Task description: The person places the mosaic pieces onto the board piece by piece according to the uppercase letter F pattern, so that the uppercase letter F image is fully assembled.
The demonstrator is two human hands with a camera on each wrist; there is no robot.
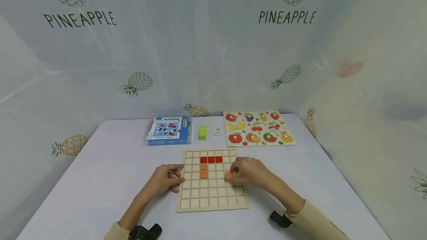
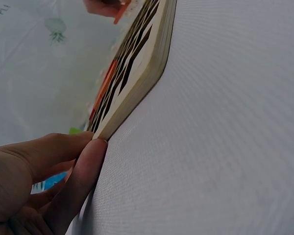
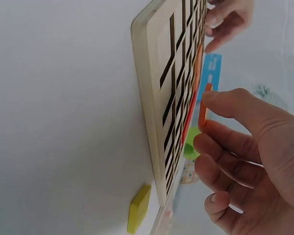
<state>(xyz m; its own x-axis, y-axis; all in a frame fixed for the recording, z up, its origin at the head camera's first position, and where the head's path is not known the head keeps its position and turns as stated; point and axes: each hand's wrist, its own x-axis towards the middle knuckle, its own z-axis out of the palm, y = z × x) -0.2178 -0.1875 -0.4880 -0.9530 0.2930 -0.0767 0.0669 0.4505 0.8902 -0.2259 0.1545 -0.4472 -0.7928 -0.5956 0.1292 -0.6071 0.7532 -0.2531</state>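
A wooden grid board (image 1: 213,192) lies flat on the table. Red tiles (image 1: 211,159) fill a short row near its far side, with orange tiles (image 1: 204,174) in the column below the leftmost one. At the board's left edge, my left hand (image 1: 163,177) rests its thumb and index fingertips, spaced apart along the rim. My right hand (image 1: 253,173) pinches a loose orange tile (image 3: 204,110) between thumb and index finger over the right part of the grid. The right wrist view shows that tile on edge, above the board, other fingers loosely curled.
A yellow block (image 3: 139,208) lies beside the board, hidden in the head view. Behind the board stand a blue box (image 1: 169,131), a green block (image 1: 202,133), a small white card (image 1: 218,131) and a fruit puzzle board (image 1: 260,129). A printed curtain (image 1: 213,47) hangs behind.
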